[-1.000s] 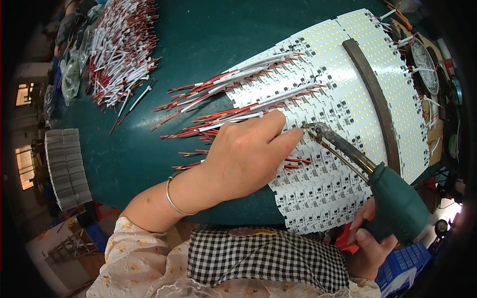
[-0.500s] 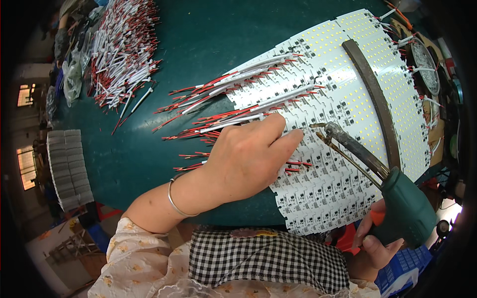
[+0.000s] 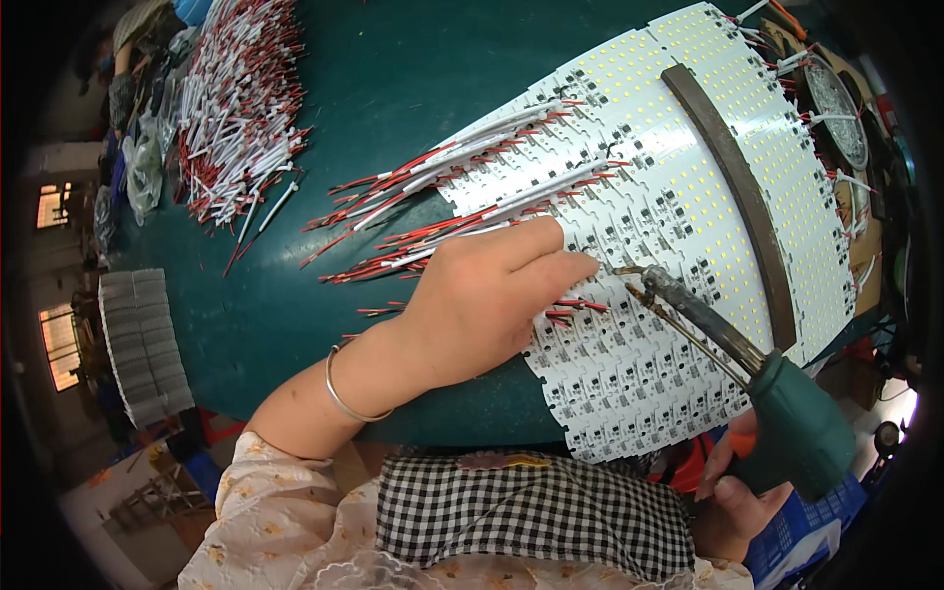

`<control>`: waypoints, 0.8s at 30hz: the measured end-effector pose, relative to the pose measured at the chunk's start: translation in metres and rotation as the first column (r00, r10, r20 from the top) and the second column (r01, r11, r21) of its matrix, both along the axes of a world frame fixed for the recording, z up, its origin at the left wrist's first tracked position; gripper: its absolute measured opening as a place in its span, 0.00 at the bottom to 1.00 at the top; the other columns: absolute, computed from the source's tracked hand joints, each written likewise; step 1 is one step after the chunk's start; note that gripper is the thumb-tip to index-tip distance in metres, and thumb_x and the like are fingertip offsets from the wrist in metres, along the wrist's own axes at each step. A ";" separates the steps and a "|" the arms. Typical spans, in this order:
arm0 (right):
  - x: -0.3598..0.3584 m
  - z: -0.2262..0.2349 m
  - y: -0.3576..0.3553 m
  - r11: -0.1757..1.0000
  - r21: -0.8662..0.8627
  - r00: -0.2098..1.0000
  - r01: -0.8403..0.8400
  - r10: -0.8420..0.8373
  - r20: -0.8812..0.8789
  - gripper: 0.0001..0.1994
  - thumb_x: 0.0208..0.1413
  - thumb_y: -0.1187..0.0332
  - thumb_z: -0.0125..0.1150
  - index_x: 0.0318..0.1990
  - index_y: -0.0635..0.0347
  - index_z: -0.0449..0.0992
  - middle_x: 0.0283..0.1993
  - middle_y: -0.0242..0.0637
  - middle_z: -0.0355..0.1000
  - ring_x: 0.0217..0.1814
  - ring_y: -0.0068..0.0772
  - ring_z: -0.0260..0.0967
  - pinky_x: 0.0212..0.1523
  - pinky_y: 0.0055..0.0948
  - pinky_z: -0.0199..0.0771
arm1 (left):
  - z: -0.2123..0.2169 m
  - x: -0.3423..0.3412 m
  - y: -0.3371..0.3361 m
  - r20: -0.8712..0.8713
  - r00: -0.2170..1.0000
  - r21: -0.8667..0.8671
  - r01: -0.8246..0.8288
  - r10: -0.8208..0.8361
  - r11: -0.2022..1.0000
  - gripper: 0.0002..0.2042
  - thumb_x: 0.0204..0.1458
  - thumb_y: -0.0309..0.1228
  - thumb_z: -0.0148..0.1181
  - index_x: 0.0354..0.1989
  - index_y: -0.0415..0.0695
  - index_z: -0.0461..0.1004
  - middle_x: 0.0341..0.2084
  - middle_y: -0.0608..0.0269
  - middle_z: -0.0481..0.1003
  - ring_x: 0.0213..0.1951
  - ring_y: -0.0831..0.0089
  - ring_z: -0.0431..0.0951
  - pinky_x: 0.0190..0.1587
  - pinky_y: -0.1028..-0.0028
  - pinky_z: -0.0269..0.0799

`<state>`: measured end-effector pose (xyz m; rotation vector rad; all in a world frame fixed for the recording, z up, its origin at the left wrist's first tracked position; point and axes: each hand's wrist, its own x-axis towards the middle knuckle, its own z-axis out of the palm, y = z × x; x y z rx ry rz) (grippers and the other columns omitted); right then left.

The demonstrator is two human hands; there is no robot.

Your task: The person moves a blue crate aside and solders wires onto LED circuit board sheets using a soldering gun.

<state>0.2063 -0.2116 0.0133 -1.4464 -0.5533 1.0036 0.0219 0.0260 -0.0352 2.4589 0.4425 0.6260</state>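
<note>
My left hand (image 3: 492,295) is closed in a pinch over the white LED circuit boards (image 3: 639,379). Whatever is between its fingertips is hidden. Around and under this hand lie bundles of white and red wires (image 3: 492,211), their ends resting on the boards. At the lower right, my right hand (image 3: 737,501) grips the green handle of a soldering gun (image 3: 801,423). The gun's bent tip points left and sits right beside my left fingertips, over the rows of small board contacts.
A dark, curved metal bar (image 3: 733,197) lies across the boards. At the far left is a large heap of red and white wires (image 3: 236,108) on the green table (image 3: 393,59). A grey ribbed pad (image 3: 146,344) stands at the left edge. An oval metal dish (image 3: 834,113) is at the right.
The soldering gun's tip has come left and slightly nearer, closing the gap to my left fingertips. My left hand keeps its pinch. The whole view has shifted a little.
</note>
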 end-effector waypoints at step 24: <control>-0.024 0.006 0.006 0.969 -0.194 0.988 0.154 -0.144 0.063 0.32 0.36 0.68 0.67 0.51 0.73 0.61 0.21 0.37 0.65 0.17 0.24 0.62 0.15 0.19 0.63 | -0.006 -0.001 0.002 0.033 0.998 0.099 0.050 -0.054 0.994 0.18 0.28 0.18 0.56 0.34 0.41 0.75 0.20 0.63 0.69 0.21 0.68 0.71 0.20 0.73 0.64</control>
